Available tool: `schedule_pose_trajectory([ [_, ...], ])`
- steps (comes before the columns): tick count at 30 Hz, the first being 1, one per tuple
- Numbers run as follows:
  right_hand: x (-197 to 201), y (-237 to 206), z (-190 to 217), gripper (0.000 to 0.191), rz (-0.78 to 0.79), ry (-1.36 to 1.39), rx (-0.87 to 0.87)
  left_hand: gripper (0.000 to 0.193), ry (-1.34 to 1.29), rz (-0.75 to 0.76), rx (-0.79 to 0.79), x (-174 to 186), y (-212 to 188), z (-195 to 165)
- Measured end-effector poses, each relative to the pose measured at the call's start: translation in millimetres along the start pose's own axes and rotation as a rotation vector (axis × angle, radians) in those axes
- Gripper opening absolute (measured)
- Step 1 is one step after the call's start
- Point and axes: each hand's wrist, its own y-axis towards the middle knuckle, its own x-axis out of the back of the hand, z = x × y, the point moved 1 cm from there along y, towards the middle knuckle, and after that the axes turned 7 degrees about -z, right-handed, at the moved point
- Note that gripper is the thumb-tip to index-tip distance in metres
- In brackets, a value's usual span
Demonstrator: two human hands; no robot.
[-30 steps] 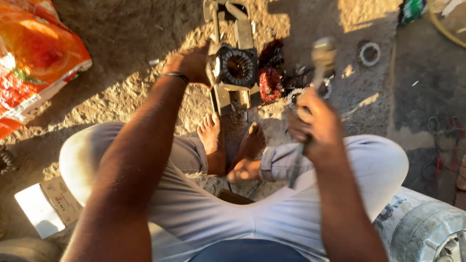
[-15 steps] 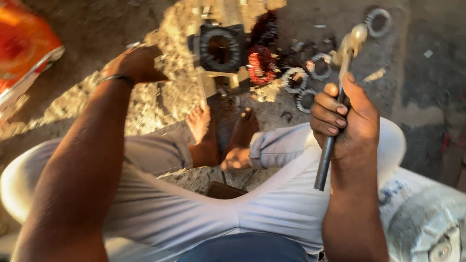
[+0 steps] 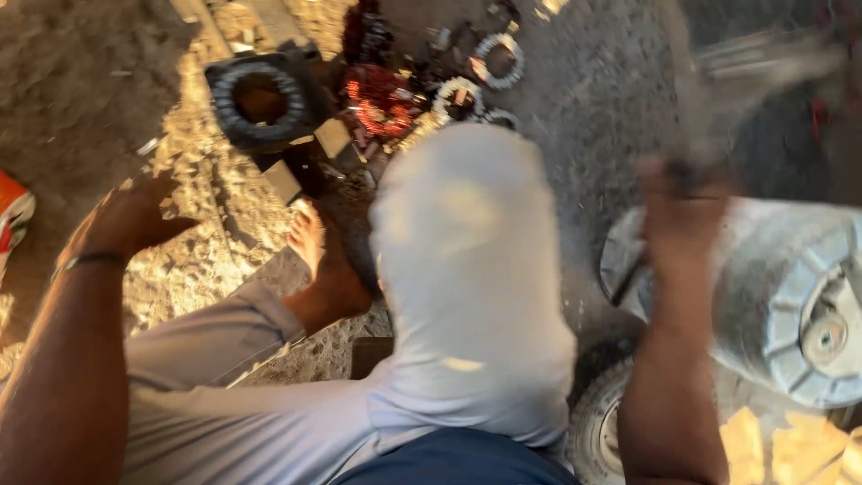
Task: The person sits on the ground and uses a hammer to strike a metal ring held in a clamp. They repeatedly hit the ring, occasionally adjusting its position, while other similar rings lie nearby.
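Both hands moved: right hand (image 3: 682, 211), blurred, now raised at right, fist closed on dark tool handle (image 3: 628, 278); left hand (image 3: 126, 220) off the black motor housing (image 3: 260, 99), open, resting on dirt (image 3: 206, 242).

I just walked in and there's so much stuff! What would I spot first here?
Probably the big pale knee in the middle, with a bare foot beside it on the sandy ground. Up top sits a dark round ring part next to a red coil. The right hand is a blur, raised near a grey drum.
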Motion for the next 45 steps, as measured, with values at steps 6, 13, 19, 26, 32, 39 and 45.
schedule_pose_trajectory([
  [6, -144.3, -65.0, -107.3, 0.041, 0.353, -0.227, 0.153, 0.082, 0.072, 0.184, 0.113, -26.0, -14.4, -17.9],
  [13, -138.5, -150.7, -146.9, 0.040, 0.532, -0.320, 0.070, 0.039, -0.292, 0.090, -0.225, -63.6, -8.7, -158.1],
  [19, -187.6, -136.8, -112.0, 0.039, 0.545, -0.329, 0.134, 0.054, -0.426, 0.089, -0.113, -83.8, 46.2, -284.2],
  [26, -306.7, -126.0, -64.7, 0.038, 0.659, -0.333, 0.183, 0.085, -0.825, -0.283, 0.460, -55.4, 152.7, -341.8],
  [32, -336.2, -124.0, -55.9, 0.038, 0.707, -0.308, 0.183, 0.074, -0.916, -0.541, -0.158, -53.4, 192.7, -367.9],
  [39, -369.7, -128.9, -29.3, 0.037, 0.761, -0.302, 0.161, 0.020, -0.532, -0.115, 0.015, -74.1, 167.7, -337.6],
  [45, -367.1, -135.6, -27.2, 0.036, 0.772, -0.313, 0.160, 0.052, -0.162, -0.586, -0.147, -104.6, 201.3, -306.7],
])
